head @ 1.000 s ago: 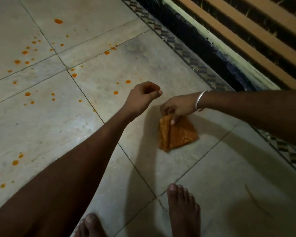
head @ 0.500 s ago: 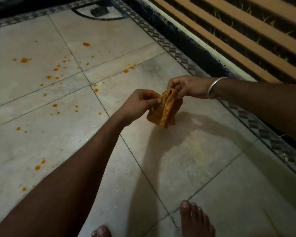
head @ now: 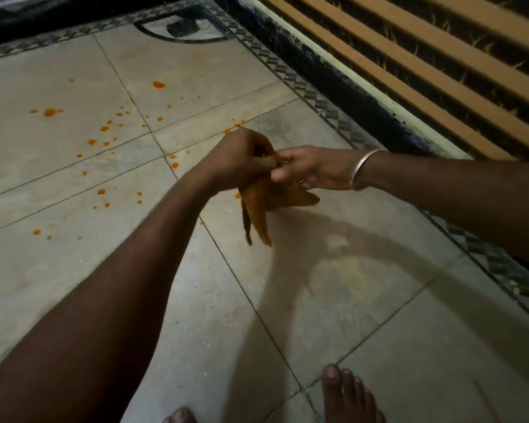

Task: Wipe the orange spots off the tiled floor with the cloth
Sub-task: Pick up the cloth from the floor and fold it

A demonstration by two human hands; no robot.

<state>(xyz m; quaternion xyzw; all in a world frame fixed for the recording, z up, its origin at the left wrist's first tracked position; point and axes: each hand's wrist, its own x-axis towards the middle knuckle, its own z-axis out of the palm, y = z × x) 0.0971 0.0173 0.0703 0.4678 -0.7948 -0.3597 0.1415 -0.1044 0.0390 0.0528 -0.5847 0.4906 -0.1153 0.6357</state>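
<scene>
Our left hand [head: 239, 161] and right hand [head: 312, 169] both pinch the hanging cloth [head: 266, 209]; wiped while bunched (little flat face), it could smear the orange spots [head: 104, 128] far left.

Dim light falls on a pale tiled floor [head: 379, 346] edged by a patterned border [head: 306, 90] beside wooden slats [head: 425, 100].

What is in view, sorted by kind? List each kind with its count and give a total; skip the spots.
cloth: 1
hands: 2, left hand and right hand, both gripping the cloth
bare feet: 2, left foot and right foot
bangle: 1
total: 6
</scene>
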